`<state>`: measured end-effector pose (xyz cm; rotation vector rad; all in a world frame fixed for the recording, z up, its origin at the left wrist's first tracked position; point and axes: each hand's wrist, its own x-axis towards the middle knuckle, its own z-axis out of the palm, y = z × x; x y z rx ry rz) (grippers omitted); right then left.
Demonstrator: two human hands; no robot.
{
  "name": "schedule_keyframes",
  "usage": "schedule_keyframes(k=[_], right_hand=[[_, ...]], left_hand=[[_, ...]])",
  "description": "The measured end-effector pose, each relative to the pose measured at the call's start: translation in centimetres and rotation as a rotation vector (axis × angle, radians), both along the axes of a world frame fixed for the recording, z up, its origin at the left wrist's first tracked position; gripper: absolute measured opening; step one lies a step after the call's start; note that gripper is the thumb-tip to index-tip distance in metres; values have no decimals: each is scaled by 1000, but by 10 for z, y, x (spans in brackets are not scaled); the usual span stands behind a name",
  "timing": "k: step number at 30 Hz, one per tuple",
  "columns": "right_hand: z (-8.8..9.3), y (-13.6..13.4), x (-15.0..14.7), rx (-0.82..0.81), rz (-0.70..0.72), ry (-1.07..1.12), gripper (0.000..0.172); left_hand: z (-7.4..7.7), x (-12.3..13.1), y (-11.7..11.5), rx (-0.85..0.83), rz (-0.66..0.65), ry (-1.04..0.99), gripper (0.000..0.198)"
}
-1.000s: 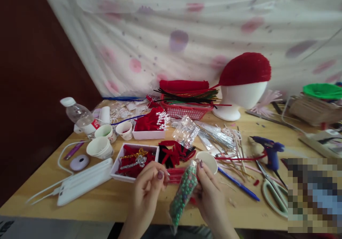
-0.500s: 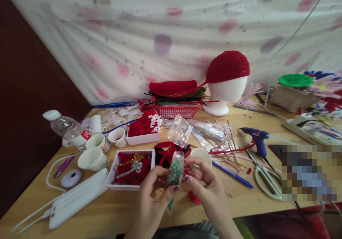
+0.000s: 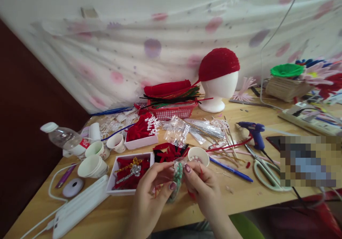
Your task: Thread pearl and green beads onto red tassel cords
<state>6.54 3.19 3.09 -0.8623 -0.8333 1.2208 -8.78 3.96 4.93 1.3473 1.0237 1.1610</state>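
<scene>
Both hands, left (image 3: 152, 189) and right (image 3: 203, 187), pinch a small clear bag of green beads (image 3: 176, 178) between them, just above the table (image 3: 240, 203), near a paper cup (image 3: 198, 156).

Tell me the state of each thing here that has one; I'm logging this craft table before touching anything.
bead bag: pinched between both hands, upright
left hand: grip shut on bead bag
right hand: grip shut on bead bag
water bottle: capped, lying tilted
paper cup: upright, open, something small inside
scissors: lying flat
glue gun: resting on table
red basket: heaped with pipe cleaners
</scene>
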Motion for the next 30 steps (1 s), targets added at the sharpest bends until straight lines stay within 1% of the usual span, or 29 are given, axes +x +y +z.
schedule_keyframes(k=[4,7,9,11,15,20,22,25,27,30], right_hand=[[0,5,0,30,43,37,47],[2,9,3,58,83,9,48],[4,11,5,72,107,-40,48],[6,11,8,64,126,-90,50],[14,10,14,-9,181,-221,57],[24,9,17,21,232,-322,73],[25,9,18,-4,238,-335,74],[22,7,19,-45,228,-349,71],[20,6,19,-41,209,-349,68],[20,3,16,-13,220,-329,59]], left_hand=[[1,1,10,88,-79,19,26],[8,4,13,141,-95,-22,22],[12,6,13,141,-97,-57,21],[13,8,13,113,-80,-103,21],[11,10,11,42,-47,-168,22],[9,12,7,35,35,-231,20],[10,12,4,14,64,-230,24],[8,13,0,-92,139,-258,33],[5,14,-1,-156,179,-280,41],[1,16,1,-179,165,-276,50]])
